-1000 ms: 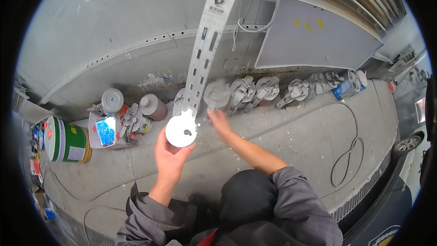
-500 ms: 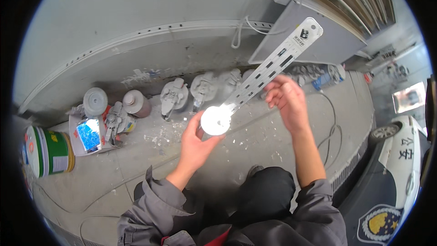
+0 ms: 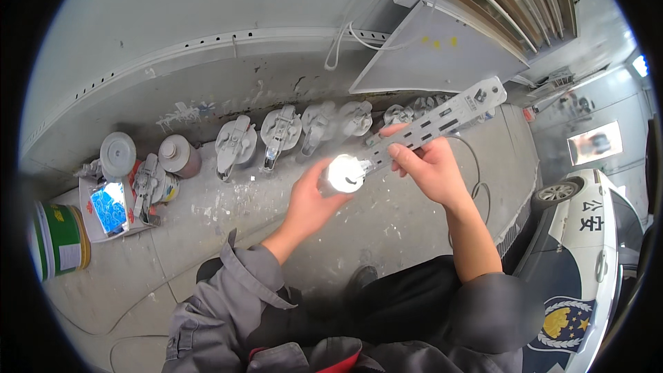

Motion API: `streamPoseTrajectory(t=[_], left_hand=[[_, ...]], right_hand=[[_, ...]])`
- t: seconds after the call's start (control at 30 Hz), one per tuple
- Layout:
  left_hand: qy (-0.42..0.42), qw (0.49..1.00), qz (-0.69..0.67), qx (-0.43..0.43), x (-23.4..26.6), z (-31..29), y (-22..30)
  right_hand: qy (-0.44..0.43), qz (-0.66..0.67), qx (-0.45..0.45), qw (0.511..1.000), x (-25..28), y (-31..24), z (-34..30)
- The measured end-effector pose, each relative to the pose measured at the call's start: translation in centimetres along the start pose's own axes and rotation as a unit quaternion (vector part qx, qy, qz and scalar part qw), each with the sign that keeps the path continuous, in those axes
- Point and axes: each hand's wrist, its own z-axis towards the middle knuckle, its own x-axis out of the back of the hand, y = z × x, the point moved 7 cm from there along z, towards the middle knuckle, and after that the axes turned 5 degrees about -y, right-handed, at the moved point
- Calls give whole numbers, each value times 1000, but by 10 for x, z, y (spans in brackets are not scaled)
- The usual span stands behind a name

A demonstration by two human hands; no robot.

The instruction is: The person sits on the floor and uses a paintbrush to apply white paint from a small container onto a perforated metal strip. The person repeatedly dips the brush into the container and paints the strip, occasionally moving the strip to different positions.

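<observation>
My left hand (image 3: 309, 202) is wrapped round a small cup (image 3: 346, 175) whose top glares bright white, so its contents are hard to make out. A long, flat, slotted mixing stick (image 3: 464, 111) slants up and to the right from the cup, its lower end at the cup's mouth. My right hand (image 3: 436, 174) grips the stick partway along, thumb on top and fingers behind it. Both hands are held in front of me above the floor.
Several spray guns with cups, one of them a grey spray gun (image 3: 236, 146), line the wall base. To the left stand a round-lidded container (image 3: 119, 155), a box (image 3: 84, 197) and a green bucket (image 3: 63, 243). At right are a hose (image 3: 478, 186) and a parked car (image 3: 587, 235).
My right hand, loose beside the stick before, has closed round it. The stick now leans lower to the right, and the cup has moved slightly right and up in view.
</observation>
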Motion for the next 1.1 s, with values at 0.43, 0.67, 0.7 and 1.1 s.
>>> streamPoseTrajectory(t=[0.43,0.67,0.7,1.1], left_hand=[[18,999,23,-44,-16,-3,12],[-28,999,23,-24,-31,-4,7],[-36,999,22,-17,-32,-4,7],[-77,996,-47,0,-42,-6,14]], right_hand=[[-2,-92,168,982,23,-83,-48],[-18,-150,235,960,35,-116,-73],[-18,-154,236,959,37,-115,-74],[77,-87,92,989,35,-18,-49]])
